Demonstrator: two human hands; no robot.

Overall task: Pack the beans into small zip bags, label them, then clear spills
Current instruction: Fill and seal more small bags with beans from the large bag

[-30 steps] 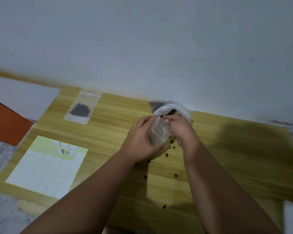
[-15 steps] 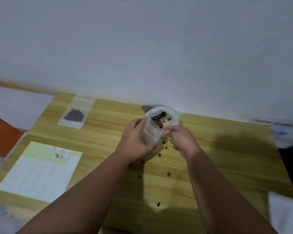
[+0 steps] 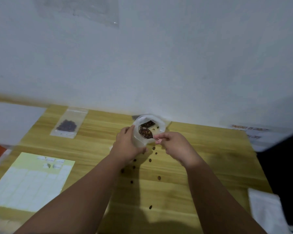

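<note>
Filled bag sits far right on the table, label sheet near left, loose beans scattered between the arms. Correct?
One thing is off: the filled bag sits at the far left of the table, not the far right, as the head view shows. The label sheet is near left and loose beans are scattered between the arms.

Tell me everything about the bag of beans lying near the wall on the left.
The filled zip bag is a clear plastic rectangle lying flat on the wooden table, its far end near the wall. Dark beans cluster in its middle. Only the table touches it; the label sheet lies apart, nearer the camera.
</note>
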